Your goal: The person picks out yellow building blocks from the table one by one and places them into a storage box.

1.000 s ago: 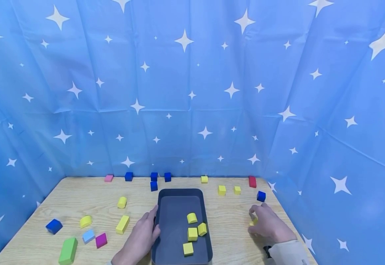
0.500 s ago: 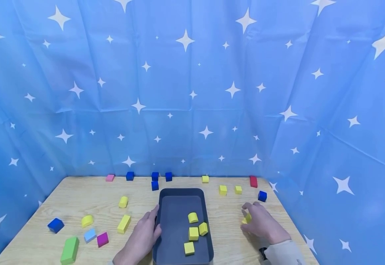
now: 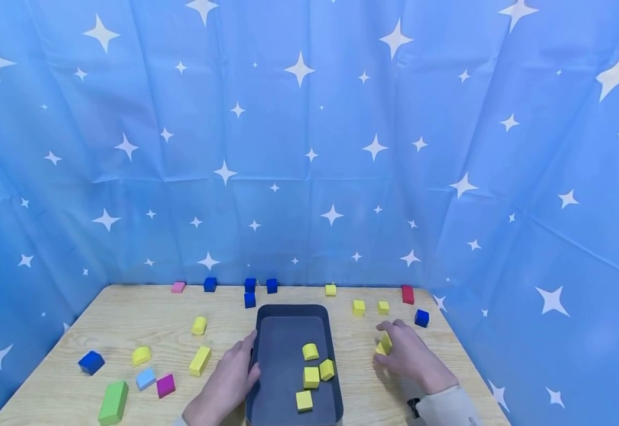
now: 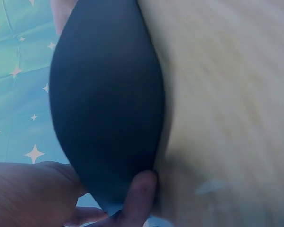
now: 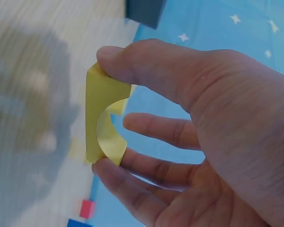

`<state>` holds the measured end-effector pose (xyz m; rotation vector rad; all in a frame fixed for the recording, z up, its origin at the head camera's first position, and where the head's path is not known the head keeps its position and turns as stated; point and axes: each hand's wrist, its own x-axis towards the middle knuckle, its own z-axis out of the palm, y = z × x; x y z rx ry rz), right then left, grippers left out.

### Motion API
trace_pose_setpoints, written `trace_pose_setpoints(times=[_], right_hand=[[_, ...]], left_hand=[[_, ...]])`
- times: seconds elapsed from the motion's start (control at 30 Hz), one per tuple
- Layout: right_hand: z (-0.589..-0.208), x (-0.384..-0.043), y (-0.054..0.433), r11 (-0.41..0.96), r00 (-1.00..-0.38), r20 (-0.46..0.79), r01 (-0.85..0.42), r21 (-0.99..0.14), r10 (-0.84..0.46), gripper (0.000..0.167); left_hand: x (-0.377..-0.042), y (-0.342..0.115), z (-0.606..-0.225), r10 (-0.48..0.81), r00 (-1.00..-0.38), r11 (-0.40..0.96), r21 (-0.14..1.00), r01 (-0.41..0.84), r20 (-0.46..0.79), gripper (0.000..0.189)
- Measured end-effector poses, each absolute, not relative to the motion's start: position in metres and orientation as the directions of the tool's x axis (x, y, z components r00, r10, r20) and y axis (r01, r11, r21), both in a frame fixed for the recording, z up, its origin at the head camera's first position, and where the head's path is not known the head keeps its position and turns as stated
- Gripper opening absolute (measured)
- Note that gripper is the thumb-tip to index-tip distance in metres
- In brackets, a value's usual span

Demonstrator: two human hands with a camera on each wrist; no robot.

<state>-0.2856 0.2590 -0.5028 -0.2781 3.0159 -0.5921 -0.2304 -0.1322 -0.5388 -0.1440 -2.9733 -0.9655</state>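
Note:
In the head view a dark grey tray (image 3: 279, 355) stands at the front middle, with several yellow blocks (image 3: 311, 377) lying in its right half. My left hand (image 3: 224, 378) grips the tray's left side, its thumb at the rim; the left wrist view shows fingers at both edges of the tray wall (image 4: 106, 94). To the tray's right, my right hand (image 3: 412, 358) holds a yellow arch block (image 5: 97, 113) by its two ends. The right wrist view shows the thumb on one end and fingertips on the other, just above the table.
Two yellow cubes (image 3: 359, 307), a red block (image 3: 407, 294) and a blue cube (image 3: 421, 318) lie beyond my right hand. Blue cubes (image 3: 250, 300) line the back edge. Left of the tray are yellow blocks (image 3: 200, 361), a green block (image 3: 113, 403) and a magenta one (image 3: 165, 386). A starry curtain (image 3: 309, 148) encloses the table.
My right hand has moved left toward the tray with the yellow arch block, which shows more clearly between its fingers. The left hand stays at the tray.

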Motion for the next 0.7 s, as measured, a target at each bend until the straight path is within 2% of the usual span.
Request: trace_pose_setpoints(times=[0.27,0.43,0.7], right_hand=[[-0.489,-0.282,0.242,0.910,-0.977,0.036,-0.211,-0.357,-0.212,0.064],[-0.476,-0.276,0.227,0.884,-0.962,0.095,-0.272,-0.381,-0.255,0.065],[-0.462,-0.268,0.195,0.851,-0.941,0.125,-0.338,-0.402,-0.314,0.066]], left_hand=[[-0.235,-0.132,-0.532,0.097,-0.991,0.821,0.555,0.135,0.097,0.067],[-0.243,-0.129,-0.528,0.113,-0.982,0.847,0.502,0.173,0.149,0.064],[-0.246,-0.122,-0.519,0.111,-0.985,0.894,0.420,0.157,0.132,0.061]])
